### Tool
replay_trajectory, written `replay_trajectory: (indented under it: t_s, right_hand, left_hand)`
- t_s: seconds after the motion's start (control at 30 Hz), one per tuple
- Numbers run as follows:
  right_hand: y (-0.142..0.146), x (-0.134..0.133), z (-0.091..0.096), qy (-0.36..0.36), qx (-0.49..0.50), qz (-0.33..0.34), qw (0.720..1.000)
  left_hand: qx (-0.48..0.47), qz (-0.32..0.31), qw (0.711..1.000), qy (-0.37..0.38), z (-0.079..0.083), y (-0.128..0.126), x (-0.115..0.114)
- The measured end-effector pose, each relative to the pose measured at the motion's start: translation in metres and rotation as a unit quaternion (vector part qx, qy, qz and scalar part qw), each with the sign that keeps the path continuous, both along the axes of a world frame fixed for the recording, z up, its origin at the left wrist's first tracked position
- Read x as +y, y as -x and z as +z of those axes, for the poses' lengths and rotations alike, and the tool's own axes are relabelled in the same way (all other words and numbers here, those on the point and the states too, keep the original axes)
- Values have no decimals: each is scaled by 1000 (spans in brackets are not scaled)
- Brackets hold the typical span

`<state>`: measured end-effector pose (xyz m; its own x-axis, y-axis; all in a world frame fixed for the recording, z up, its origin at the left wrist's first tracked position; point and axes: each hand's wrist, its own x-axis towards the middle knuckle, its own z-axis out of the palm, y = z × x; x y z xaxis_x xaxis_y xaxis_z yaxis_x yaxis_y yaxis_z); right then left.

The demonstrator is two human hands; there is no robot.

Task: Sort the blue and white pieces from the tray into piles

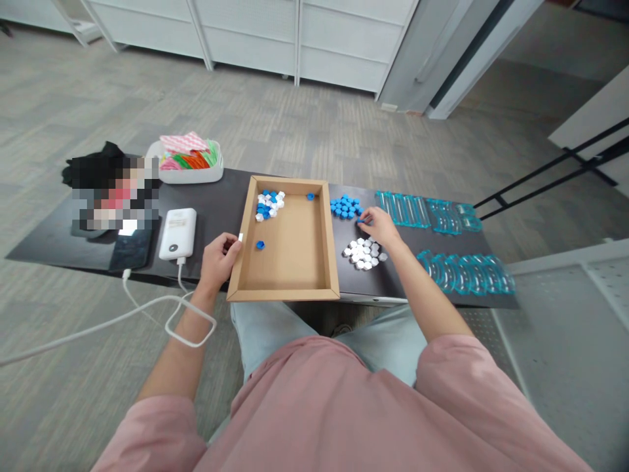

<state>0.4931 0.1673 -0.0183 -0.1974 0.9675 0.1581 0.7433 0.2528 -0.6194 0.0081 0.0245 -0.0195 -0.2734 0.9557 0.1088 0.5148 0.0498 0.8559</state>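
My right hand [379, 226] pinches a small blue hexagonal piece [360, 221] between thumb and fingers, just right of the blue pile [344, 206]. Below that hand lies a pile of white hexagonal pieces [364, 254]. My left hand [219, 259] has curled fingers and grips the left wall of the shallow cardboard tray [333, 262]; a small white patch [240, 237] shows at its fingertips. Inside the tray, a mixed blue and white cluster [269, 204] fills the far left corner. One blue piece [310, 196] lies near the far right corner, another blue piece [260, 245] nearer me.
Teal-edged clear plastic pieces [403, 210] lie in rows at the right end of the dark table [354, 282]. On the left are a white power bank [177, 234] with cables, a dark phone [132, 246] and a white bin [191, 175] of colourful items. A white cable loops over my left forearm.
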Motion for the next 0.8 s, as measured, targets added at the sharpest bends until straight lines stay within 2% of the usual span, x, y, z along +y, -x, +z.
replay_trajectory:
  t_s: [0.13, 0.23, 0.3, 0.37, 0.43, 0.5, 0.57, 0.63, 0.7, 0.8]
  right_hand:
    - [8, 0, 1, -2, 37, -33, 999]
    - [18, -5, 13, -13, 38, -41, 998]
    - [34, -11, 23, -34, 36, -18, 999]
    - [63, -18, 34, -56, 33, 45, 997]
    - [103, -25, 42, -58, 23, 142, 988]
    - [153, -32, 46, -35, -4, 247, 968]
    - [205, -39, 45, -18, -55, 323, 944]
    - [248, -47, 41, -11, -120, 363, 924]
    - [276, -57, 35, -1, -177, 378, 909]
    - [283, -77, 30, 11, -202, 401, 893]
  left_hand:
    - [-6, 2, 1000, 3, 3, -2, 0]
    - [-3, -3, 1000, 2, 0, -1, 0]
    - [2, -6, 1000, 1, -3, 1, 0]
    - [7, -5, 1000, 1, -4, 2, 0]
    - [7, -2, 1000, 3, -5, 2, 0]
    - [6, -1, 1000, 5, -4, 2, 1]
    - [7, -3, 1000, 4, -3, 2, 0]
    - [6, -5, 1000, -1, -3, 1, 0]
    - [4, -8, 1000, -4, -3, 1, -1]
    - [3, -11, 1000, -3, -4, 2, -1]
